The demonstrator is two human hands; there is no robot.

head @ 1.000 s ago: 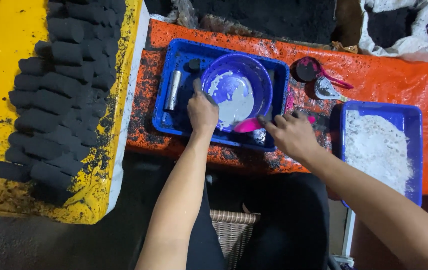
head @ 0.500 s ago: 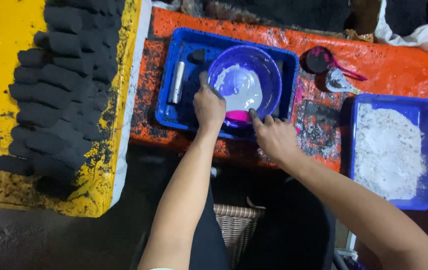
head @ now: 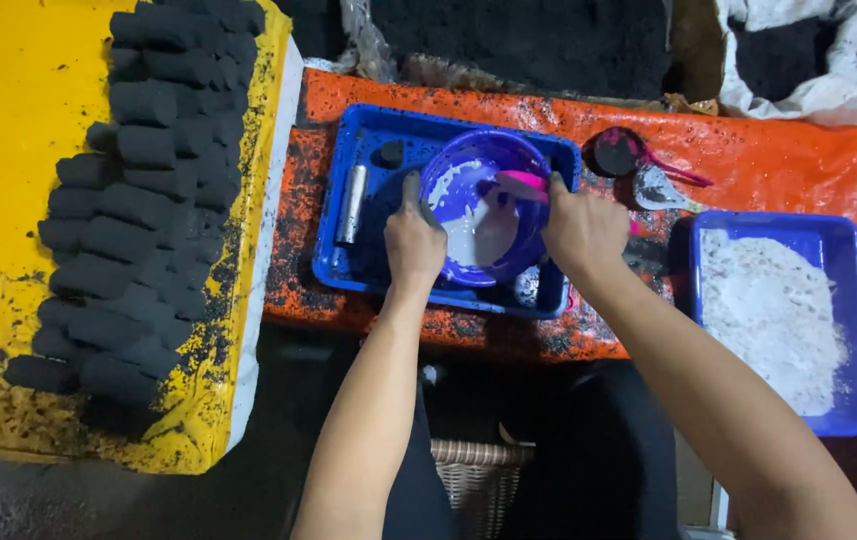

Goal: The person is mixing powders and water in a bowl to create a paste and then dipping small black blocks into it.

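A purple bowl with white paste inside sits in a blue tray on an orange cover. My left hand grips the bowl's left rim. My right hand is closed around a pink-handled spoon whose end reaches into the bowl from the right. A metal tube and a small black lump lie in the tray to the left of the bowl.
Rows of black cylindrical briquettes lie on a yellow sheet at left. A second blue tray holds white powder at right. A pink scoop with black powder and a metal spoon rest on the orange cover. A wicker basket stands below.
My right hand has lifted the pink spoon from the bowl's near edge to its right side, over the paste. My left hand has stayed on the bowl's rim.
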